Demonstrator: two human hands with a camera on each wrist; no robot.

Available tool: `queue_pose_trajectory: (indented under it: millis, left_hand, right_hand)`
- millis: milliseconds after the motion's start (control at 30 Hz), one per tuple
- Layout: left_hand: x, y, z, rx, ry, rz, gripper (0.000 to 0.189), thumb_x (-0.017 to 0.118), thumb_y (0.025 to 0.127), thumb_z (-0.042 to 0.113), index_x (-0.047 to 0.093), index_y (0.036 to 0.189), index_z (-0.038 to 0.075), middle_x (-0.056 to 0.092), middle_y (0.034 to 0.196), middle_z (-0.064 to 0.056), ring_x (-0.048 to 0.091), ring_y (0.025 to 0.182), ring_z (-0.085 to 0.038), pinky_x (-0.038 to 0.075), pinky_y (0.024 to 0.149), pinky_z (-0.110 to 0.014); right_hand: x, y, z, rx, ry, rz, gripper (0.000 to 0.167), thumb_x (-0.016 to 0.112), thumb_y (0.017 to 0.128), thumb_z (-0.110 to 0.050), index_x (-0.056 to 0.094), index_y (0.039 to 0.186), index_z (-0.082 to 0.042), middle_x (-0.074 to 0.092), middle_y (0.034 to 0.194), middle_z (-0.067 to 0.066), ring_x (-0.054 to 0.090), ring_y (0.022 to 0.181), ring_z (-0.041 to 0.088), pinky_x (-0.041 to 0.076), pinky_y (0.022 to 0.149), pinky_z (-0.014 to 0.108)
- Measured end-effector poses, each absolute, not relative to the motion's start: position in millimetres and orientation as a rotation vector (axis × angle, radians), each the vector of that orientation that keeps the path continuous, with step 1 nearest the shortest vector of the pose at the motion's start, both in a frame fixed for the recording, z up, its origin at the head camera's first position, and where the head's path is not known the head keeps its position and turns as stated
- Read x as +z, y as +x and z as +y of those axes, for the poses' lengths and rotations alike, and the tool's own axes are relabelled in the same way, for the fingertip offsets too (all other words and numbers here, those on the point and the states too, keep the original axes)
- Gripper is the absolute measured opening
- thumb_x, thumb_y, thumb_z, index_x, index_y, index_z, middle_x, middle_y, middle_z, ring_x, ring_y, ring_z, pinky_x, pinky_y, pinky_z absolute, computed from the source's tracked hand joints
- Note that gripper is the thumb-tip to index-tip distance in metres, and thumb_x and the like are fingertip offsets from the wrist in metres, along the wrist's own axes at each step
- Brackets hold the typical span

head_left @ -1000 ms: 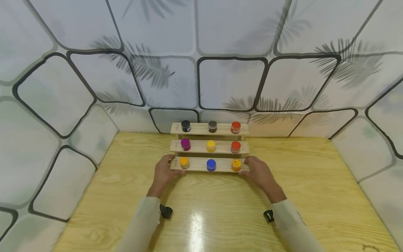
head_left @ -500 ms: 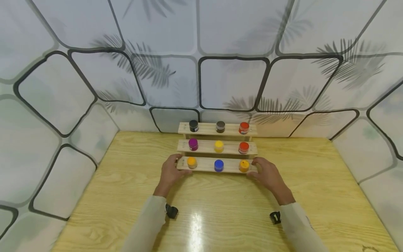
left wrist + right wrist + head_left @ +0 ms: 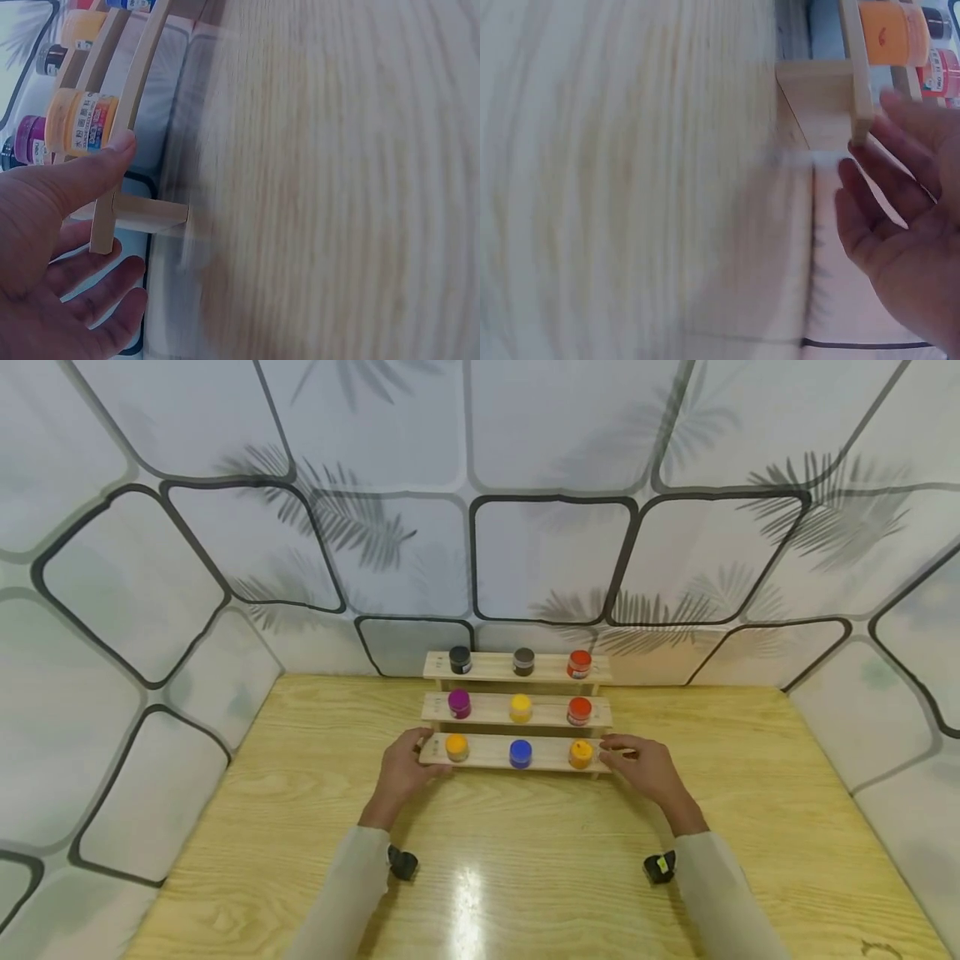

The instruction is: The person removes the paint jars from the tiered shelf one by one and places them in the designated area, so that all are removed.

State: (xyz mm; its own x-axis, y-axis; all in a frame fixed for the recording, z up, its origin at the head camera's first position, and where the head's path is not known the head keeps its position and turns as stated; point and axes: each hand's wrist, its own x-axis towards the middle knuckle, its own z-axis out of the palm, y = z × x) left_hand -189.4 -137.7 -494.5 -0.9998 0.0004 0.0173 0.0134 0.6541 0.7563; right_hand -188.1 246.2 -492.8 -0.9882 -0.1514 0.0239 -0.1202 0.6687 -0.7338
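Observation:
A three-step wooden rack (image 3: 550, 753) holds several small paint jars. On its lowest step are a yellow-orange jar (image 3: 457, 747), a blue jar (image 3: 521, 754) and an orange jar (image 3: 581, 754). My left hand (image 3: 401, 770) grips the left end of that step, thumb on the front edge beside the yellow-orange jar, fingers around the end. At the right end, my right hand (image 3: 647, 768) has loosely bent fingers, with fingertips right at the board's corner. The right wrist view shows its thumb (image 3: 911, 112) off the front edge.
Purple (image 3: 459, 703), yellow (image 3: 521, 707) and red jars (image 3: 579, 711) stand on the middle step. The top step carries black (image 3: 460, 659), dark grey (image 3: 523, 662) and red jars (image 3: 579, 664). A patterned wall (image 3: 555, 560) rises close behind the rack on the wooden table (image 3: 300, 793).
The rack with its jars has shifted right, both hands moving with it. Since then my right hand has loosened, its thumb coming away from the front edge; my left hand keeps its grip.

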Motion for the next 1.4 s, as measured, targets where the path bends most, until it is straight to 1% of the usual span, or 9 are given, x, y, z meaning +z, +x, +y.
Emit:
queue_pose_trajectory:
  millis: [100,200,400,567,700,833,933,1133,1400]
  left_hand:
    - [-494.3,-188.8,-140.5,-1.287,-0.062,-2.846,0.065,0.083,0.071,0.022,0.055,0.127,0.004,0.056,0.130,-0.017,0.061,0.094,-0.028,0.052,0.078,-0.039]
    - [-492.9,-187.6,-145.5,-1.282,-0.123,-2.850,0.064,0.081,0.073,0.026,0.055,0.127,0.003,0.051,0.135,-0.018,0.060,0.100,-0.032,0.053,0.082,-0.042]
    - [-483.2,-189.6,-161.4,-1.345,-0.101,-2.843,0.055,0.073,0.083,0.028,0.054,0.129,0.003,0.045,0.139,-0.018,0.055,0.111,-0.035,0.050,0.087,-0.049]
    - [-471.8,-198.6,-172.9,-1.367,-0.036,-2.846,0.054,0.067,0.088,0.032,0.050,0.133,0.006,0.047,0.139,-0.015,0.052,0.116,-0.034,0.047,0.088,-0.050]
    - [-459.4,-209.9,-177.1,-1.336,-0.025,-2.795,0.053,0.068,0.088,0.030,0.051,0.132,0.007,0.051,0.135,-0.015,0.052,0.113,-0.033,0.048,0.087,-0.049]
    - [-441.1,-223.6,-176.6,-1.339,-0.018,-2.708,0.049,0.071,0.086,0.026,0.054,0.128,0.007,0.055,0.131,-0.014,0.054,0.109,-0.032,0.048,0.085,-0.047]
    - [-426.6,-235.5,-172.9,-1.353,-0.031,-2.660,0.049,0.073,0.084,0.025,0.056,0.126,0.007,0.057,0.128,-0.014,0.055,0.108,-0.032,0.048,0.085,-0.047]
    - [-406.3,-258.7,-156.7,-1.428,-0.030,-2.633,0.053,0.073,0.083,0.033,0.056,0.126,0.006,0.058,0.127,-0.014,0.055,0.106,-0.030,0.048,0.084,-0.044]
    - [-396.7,-274.9,-135.8,-1.419,-0.013,-2.643,0.054,0.074,0.081,0.036,0.059,0.123,0.005,0.059,0.119,-0.012,0.053,0.100,-0.028,0.046,0.079,-0.039]
  right_hand:
    - [-496.2,-190.3,244.6,-1.337,-0.144,2.803,0.032,0.064,0.091,-0.030,0.068,0.110,-0.005,0.065,0.117,0.018,0.064,0.097,0.032,0.055,0.075,0.036]
    - [-496.8,-191.0,242.4,-1.404,-0.100,2.728,0.034,0.063,0.091,-0.029,0.064,0.113,-0.002,0.063,0.113,0.020,0.063,0.095,0.028,0.053,0.071,0.031]
    - [-493.1,-192.5,241.2,-1.487,-0.101,2.506,0.038,0.055,0.097,-0.026,0.048,0.122,0.002,0.054,0.114,0.023,0.057,0.091,0.016,0.050,0.070,0.030]
    - [-493.4,-194.1,244.0,-1.534,-0.111,2.389,0.042,0.056,0.096,-0.024,0.046,0.126,0.004,0.052,0.104,0.015,0.056,0.081,0.015,0.053,0.070,0.032]
    - [-498.1,-196.5,247.2,-1.591,-0.137,2.325,0.044,0.058,0.095,-0.021,0.045,0.127,0.006,0.049,0.093,0.005,0.054,0.076,0.014,0.052,0.068,0.031]
    - [-503.0,-198.4,248.3,-1.642,-0.147,2.285,0.046,0.059,0.094,-0.021,0.044,0.128,0.007,0.048,0.089,0.001,0.054,0.074,0.011,0.052,0.067,0.030]
    - [-503.6,-199.2,248.0,-1.663,-0.147,2.286,0.047,0.060,0.094,-0.022,0.045,0.128,0.006,0.050,0.089,0.001,0.054,0.073,0.010,0.052,0.066,0.029]
    - [-502.8,-199.3,248.9,-1.715,-0.106,2.265,0.045,0.061,0.093,-0.021,0.045,0.127,0.006,0.053,0.089,-0.001,0.053,0.075,0.008,0.051,0.067,0.028]
    - [-505.4,-198.6,248.9,-1.716,-0.118,2.255,0.045,0.062,0.092,-0.019,0.047,0.125,0.007,0.051,0.087,0.001,0.053,0.073,0.009,0.052,0.066,0.028]
